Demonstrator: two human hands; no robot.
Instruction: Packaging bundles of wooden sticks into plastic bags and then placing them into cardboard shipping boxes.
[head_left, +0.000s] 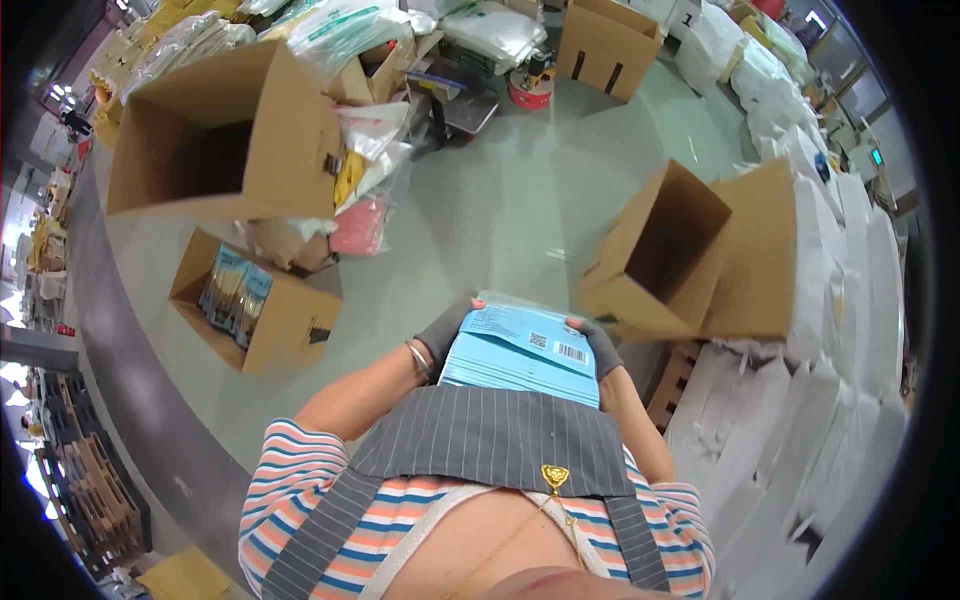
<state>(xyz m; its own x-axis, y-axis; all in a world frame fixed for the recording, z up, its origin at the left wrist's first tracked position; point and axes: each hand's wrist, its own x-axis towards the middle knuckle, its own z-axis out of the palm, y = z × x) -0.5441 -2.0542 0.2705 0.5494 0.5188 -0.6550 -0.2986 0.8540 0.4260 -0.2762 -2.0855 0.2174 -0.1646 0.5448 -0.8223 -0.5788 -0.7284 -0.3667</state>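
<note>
Standing on a grey-green floor (480, 215) among open cardboard boxes (225, 135).

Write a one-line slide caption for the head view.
Gloved left hand and right hand hold a stack of flat light-blue packets among open brown cardboard boxes.

Large open cardboard box (225, 135) lying on its side at upper left; below it a smaller open carton (262, 305) packed with blue packets (233, 290). Another empty open carton (660, 250) tipped at right, touching rows of white sacks (850, 330). Pink bag (358, 226) on green floor (500, 200). Closed carton (608, 42) far back
</note>
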